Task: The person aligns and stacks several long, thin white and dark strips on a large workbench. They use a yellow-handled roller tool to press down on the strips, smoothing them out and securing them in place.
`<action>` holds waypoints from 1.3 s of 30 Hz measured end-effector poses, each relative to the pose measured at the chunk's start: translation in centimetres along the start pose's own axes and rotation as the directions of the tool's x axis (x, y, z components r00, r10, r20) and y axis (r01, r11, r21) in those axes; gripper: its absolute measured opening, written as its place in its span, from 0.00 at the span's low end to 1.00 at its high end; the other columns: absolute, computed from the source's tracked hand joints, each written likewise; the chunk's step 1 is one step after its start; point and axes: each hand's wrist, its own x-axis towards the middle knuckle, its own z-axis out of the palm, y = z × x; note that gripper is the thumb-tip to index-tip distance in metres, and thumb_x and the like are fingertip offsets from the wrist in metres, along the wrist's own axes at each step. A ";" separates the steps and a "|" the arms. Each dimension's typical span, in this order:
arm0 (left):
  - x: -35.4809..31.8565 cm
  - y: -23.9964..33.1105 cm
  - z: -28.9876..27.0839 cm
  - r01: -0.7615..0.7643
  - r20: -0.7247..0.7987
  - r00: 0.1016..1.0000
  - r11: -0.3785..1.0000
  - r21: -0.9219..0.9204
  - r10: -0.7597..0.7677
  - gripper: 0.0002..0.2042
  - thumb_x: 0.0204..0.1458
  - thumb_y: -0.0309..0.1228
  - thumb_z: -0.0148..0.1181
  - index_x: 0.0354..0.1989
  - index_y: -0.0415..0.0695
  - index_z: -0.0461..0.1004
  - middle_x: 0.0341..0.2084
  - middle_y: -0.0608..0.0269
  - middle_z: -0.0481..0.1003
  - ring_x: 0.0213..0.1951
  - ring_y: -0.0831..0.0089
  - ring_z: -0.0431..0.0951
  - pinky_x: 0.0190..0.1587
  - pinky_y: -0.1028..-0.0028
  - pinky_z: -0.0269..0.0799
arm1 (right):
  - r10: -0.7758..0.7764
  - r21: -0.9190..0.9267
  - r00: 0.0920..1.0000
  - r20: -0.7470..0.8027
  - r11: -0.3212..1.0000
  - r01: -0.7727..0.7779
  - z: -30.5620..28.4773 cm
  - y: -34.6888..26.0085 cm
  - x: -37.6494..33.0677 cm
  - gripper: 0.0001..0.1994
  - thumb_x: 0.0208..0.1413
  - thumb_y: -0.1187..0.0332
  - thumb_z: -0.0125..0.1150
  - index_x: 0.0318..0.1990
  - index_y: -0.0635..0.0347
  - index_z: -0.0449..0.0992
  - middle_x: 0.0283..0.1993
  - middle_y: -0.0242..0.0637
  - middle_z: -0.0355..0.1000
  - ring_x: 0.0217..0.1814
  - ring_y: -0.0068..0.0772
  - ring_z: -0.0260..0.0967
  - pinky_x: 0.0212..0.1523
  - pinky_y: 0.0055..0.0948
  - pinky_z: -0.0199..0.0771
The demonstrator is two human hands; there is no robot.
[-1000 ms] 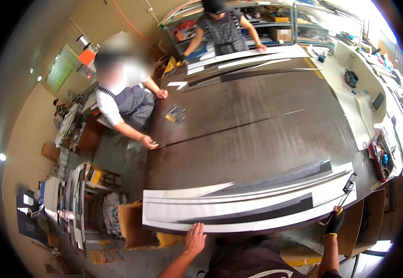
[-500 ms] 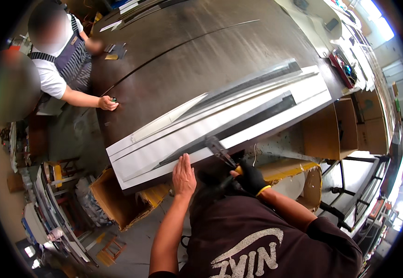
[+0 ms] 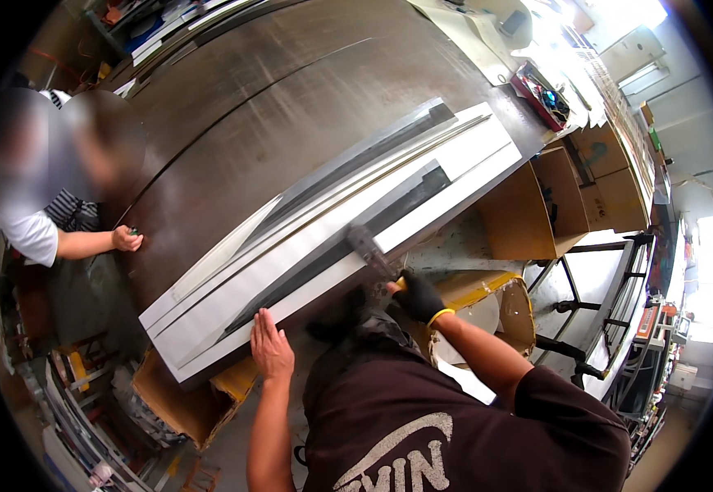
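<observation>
My bare left hand (image 3: 273, 348) lies with its fingers stretched out, fingertips on the near edge of a long white sheet (image 3: 200, 328) on the table. Wrapped in a black glove with a yellow cuff, my right hand (image 3: 422, 298) grips a dark hand tool (image 3: 373, 250) with a long flat head; its exact kind is blurred. The tool's head is over a tapering dark grey strip (image 3: 307, 266) on the sheet; contact cannot be made out. Beyond it lies another dark grey strip (image 3: 364, 160), beside narrow pale strips.
Across the brown table (image 3: 233, 148), a co-worker's hand (image 3: 127, 239) holds something small and green. Open cardboard boxes stand below the near edge, one at left (image 3: 159, 394) and one at right (image 3: 528, 312). A red tray of small items (image 3: 541, 94) sits at the far right.
The view has shifted, so the table and sheet sit further left and lower at their left end. My right hand still holds the tool over the dark strip; my left stays at the sheet's edge.
</observation>
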 end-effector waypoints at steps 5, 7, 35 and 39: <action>0.1 0.4 0.0 0.023 0.036 0.999 1.000 0.013 -0.024 0.34 0.63 0.28 0.59 0.77 0.36 0.53 0.75 0.44 0.60 0.76 0.52 0.60 0.77 0.55 0.54 | 0.070 0.084 0.985 -0.155 0.995 -0.058 -7.2 9.5 5.8 0.22 0.66 0.49 0.63 0.42 0.64 0.75 0.31 0.49 0.80 0.31 0.51 0.79 0.36 0.45 0.77; -0.2 0.3 0.0 0.041 0.034 0.999 0.999 0.019 -0.042 0.34 0.63 0.28 0.59 0.77 0.36 0.53 0.75 0.44 0.60 0.76 0.51 0.60 0.77 0.55 0.54 | 0.232 0.182 0.968 -0.094 0.960 -0.212 -11.0 10.4 7.9 0.21 0.67 0.49 0.63 0.40 0.62 0.73 0.25 0.40 0.75 0.21 0.35 0.72 0.26 0.39 0.72; -15.1 -14.9 -8.2 0.304 -0.139 0.890 0.792 -0.530 -0.434 0.33 0.65 0.29 0.56 0.78 0.44 0.56 0.73 0.40 0.60 0.70 0.41 0.65 0.70 0.54 0.63 | -0.174 0.056 0.813 0.556 0.983 0.173 26.9 -24.8 -9.7 0.23 0.62 0.48 0.67 0.48 0.60 0.76 0.39 0.51 0.81 0.44 0.57 0.81 0.45 0.48 0.78; -19.7 -17.6 -16.4 0.370 -0.239 0.900 0.929 -0.027 -0.365 0.33 0.63 0.22 0.53 0.77 0.63 0.61 0.76 0.41 0.55 0.71 0.37 0.63 0.67 0.47 0.66 | -0.539 0.119 0.638 0.549 0.806 0.579 38.1 -32.0 -11.3 0.19 0.58 0.55 0.63 0.50 0.58 0.81 0.44 0.53 0.82 0.47 0.60 0.79 0.50 0.52 0.78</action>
